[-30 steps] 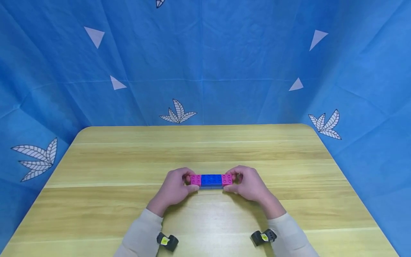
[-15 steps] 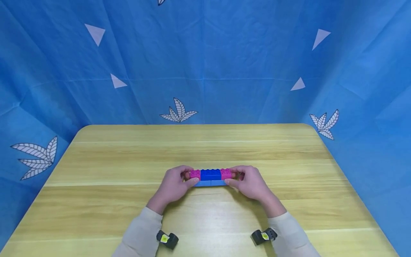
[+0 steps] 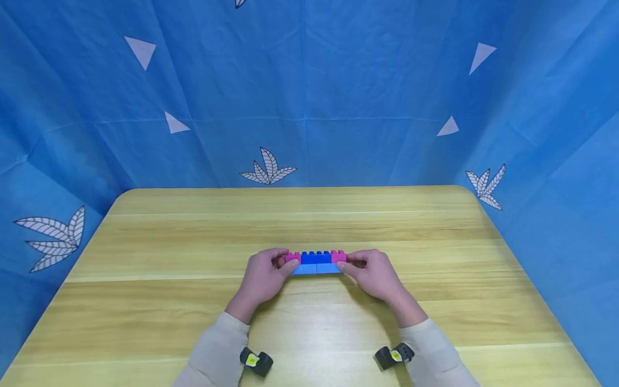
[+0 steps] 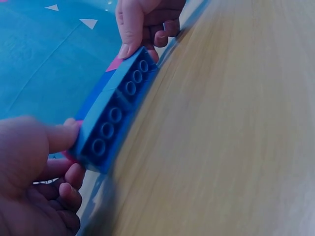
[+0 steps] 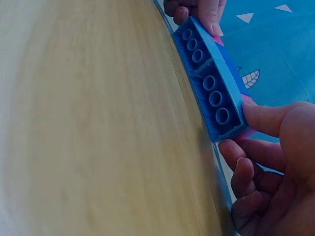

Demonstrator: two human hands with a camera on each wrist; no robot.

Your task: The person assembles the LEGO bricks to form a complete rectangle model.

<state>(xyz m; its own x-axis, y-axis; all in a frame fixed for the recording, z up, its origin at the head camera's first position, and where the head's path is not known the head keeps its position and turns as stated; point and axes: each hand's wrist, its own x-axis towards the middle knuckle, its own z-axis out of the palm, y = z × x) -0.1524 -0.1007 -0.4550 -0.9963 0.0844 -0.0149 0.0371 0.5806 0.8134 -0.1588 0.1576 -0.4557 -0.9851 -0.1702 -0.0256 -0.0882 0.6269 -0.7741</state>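
Note:
Both hands hold one bar of joined toy building bricks between them. On its top row, a dark blue brick (image 3: 316, 259) sits between two pink bricks (image 3: 340, 255). Two light blue bricks (image 3: 329, 268) lie end to end as the lower row. My left hand (image 3: 261, 278) pinches the left end between thumb and fingers. At the other end, my right hand (image 3: 379, 274) grips it the same way. Both wrist views show the hollow underside (image 4: 109, 129) with its row of round tubes, tilted up off the table.
The bar is over the middle of a wooden table (image 3: 319, 220). A blue cloth (image 3: 309, 80) with white triangles and leaf prints hangs behind the table and at its sides. Each wrist wears a strapped black camera (image 3: 395, 356).
The brick bar has tilted back, so its studded top has turned away and the light blue side has come into view. It has shifted slightly up in the head view. Both hands keep their hold.

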